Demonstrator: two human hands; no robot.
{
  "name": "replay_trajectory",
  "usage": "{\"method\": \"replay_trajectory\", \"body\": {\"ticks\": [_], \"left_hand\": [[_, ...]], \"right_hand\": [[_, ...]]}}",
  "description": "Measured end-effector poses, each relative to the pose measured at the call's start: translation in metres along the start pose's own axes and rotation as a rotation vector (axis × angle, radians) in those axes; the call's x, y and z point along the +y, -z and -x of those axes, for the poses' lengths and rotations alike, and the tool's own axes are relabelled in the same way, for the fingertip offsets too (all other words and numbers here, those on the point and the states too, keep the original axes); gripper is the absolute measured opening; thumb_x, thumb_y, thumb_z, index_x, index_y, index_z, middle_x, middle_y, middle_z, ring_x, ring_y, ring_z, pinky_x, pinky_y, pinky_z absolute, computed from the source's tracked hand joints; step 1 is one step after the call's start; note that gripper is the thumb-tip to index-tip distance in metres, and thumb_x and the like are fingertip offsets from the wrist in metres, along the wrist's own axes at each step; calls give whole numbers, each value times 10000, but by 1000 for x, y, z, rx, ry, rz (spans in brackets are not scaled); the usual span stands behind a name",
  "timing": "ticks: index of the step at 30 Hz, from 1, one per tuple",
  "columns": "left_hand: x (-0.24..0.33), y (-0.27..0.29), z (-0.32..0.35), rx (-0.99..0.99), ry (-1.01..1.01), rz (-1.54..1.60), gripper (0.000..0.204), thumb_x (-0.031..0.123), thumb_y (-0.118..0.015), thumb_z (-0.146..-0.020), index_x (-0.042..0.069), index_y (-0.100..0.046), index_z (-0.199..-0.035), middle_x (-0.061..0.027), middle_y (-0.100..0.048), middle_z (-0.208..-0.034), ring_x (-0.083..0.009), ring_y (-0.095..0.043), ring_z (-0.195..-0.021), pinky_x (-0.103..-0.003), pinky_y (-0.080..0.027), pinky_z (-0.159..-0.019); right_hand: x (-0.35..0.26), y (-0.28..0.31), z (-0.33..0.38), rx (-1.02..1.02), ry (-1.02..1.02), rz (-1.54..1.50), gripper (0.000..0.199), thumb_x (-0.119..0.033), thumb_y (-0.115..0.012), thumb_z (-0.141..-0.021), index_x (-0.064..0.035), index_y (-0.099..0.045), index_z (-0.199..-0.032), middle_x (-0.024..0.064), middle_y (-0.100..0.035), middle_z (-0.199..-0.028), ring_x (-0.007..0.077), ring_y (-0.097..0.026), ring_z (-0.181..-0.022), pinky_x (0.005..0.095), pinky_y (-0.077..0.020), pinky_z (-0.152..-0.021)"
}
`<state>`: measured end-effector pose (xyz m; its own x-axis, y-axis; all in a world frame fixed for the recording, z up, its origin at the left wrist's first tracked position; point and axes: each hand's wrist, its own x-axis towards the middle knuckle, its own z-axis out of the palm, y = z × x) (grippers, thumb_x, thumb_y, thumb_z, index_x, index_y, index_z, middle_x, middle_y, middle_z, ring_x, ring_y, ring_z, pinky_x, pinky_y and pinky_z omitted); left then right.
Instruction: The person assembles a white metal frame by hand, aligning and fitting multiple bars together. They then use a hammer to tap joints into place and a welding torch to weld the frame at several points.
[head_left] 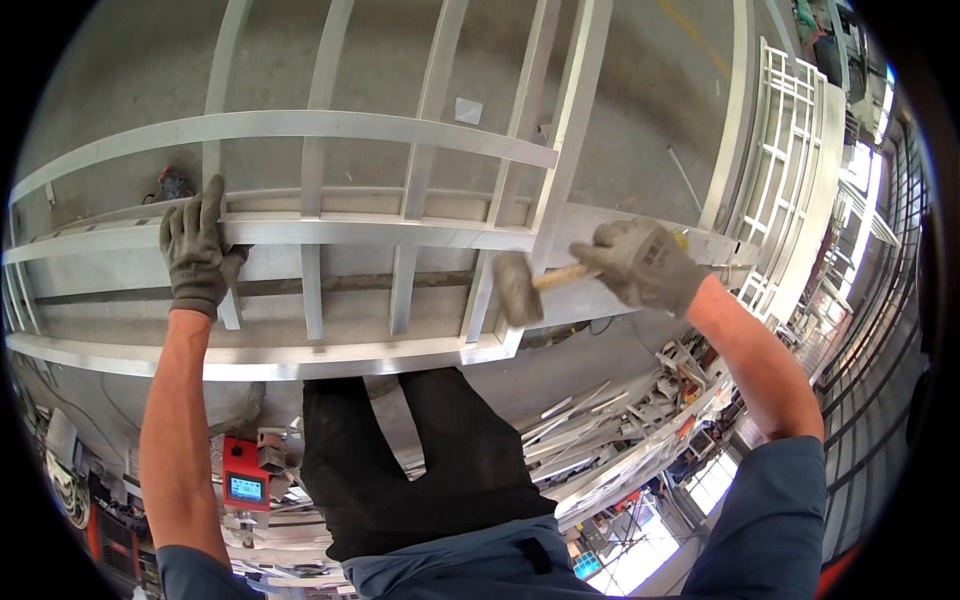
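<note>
at the right end of the metal frame, the mallet is in the right hand's closed fingers, left hand half-open on the middle rail; a skewed blow could dent it, weak bracing let it jump.

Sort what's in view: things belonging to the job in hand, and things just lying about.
In the job:
mallet in the right hand
metal frame under the left hand

Apparently lying about:
white scrap
red box with a screen
loose metal strips
</note>
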<state>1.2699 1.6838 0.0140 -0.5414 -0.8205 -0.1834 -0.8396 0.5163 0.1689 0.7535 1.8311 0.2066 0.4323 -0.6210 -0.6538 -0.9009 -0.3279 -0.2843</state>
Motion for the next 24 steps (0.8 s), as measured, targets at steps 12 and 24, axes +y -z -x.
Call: {"method": "replay_trajectory", "body": {"ticks": [12,24], "left_hand": [[0,-2,1,-51,18,-14,1185,155,-871,-547,241,-297,-1580,-60,-562,-1314,-274,-513,-1254,-494,-299,-1161],[-5,-6,2,-38,5,-56,1205,166,-873,-518,205,-308,-1582,-73,-581,-1277,-292,-538,-1200,-496,-333,-1135]], "right_hand": [[28,-23,10,-146,-99,-58,172,-169,-603,-920,-74,-568,-1059,154,-634,-882,370,-637,-769,509,-502,-666],[28,-48,12,-99,-291,-76,181,-161,-628,-899,-119,-550,-1056,127,-625,-832,355,-658,-768,484,-512,-674]]}}
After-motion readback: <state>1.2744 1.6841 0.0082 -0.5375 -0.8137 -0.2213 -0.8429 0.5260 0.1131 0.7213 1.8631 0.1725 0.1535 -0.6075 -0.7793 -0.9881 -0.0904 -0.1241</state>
